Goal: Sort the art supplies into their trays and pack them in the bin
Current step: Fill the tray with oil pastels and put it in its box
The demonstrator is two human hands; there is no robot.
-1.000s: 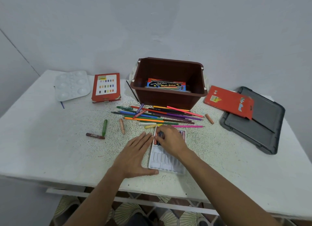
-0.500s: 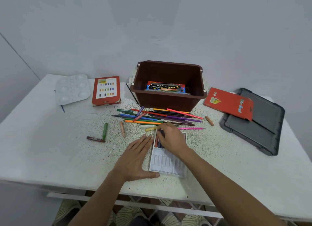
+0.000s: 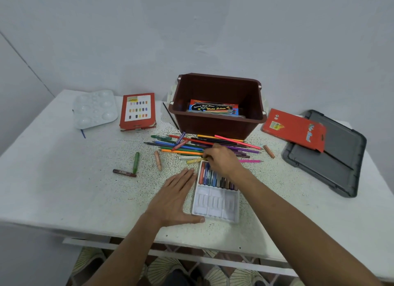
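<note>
While the left hand [image 3: 173, 197] lies flat and spread, palm down on the speckled white table [image 3: 64, 179], its thumb runs along the near left corner of the white moulded plastic crayon tray [image 3: 215, 202], which sits just beside it to the right. Across the far half of that tray, a row of crayons [image 3: 215, 178] in red, blue and dark shades fills the slots; the near slots hold nothing. Over the tray's far end the right hand [image 3: 222, 159] reaches, fingers curled at the tip of a yellow crayon [image 3: 194, 160] lying just beyond the tray's far left corner; whether the fingers have actually closed on it I cannot tell. Beyond both hands a heap of loose coloured pencils [image 3: 191, 146] spreads in front of the brown plastic bin [image 3: 217, 125], inside which a dark box of water colours [image 3: 213, 108] rests. Left of the hands, well apart, lie a green crayon [image 3: 136, 162], a maroon crayon [image 3: 124, 173] and a peach crayon [image 3: 158, 160]. Farther left stand a red cardboard box with colour swatches [image 3: 137, 110] and a white plastic paint palette [image 3: 94, 108]. On the right, a flat red cardboard sleeve [image 3: 294, 128] overlaps the grey plastic bin lid [image 3: 328, 164].
</note>
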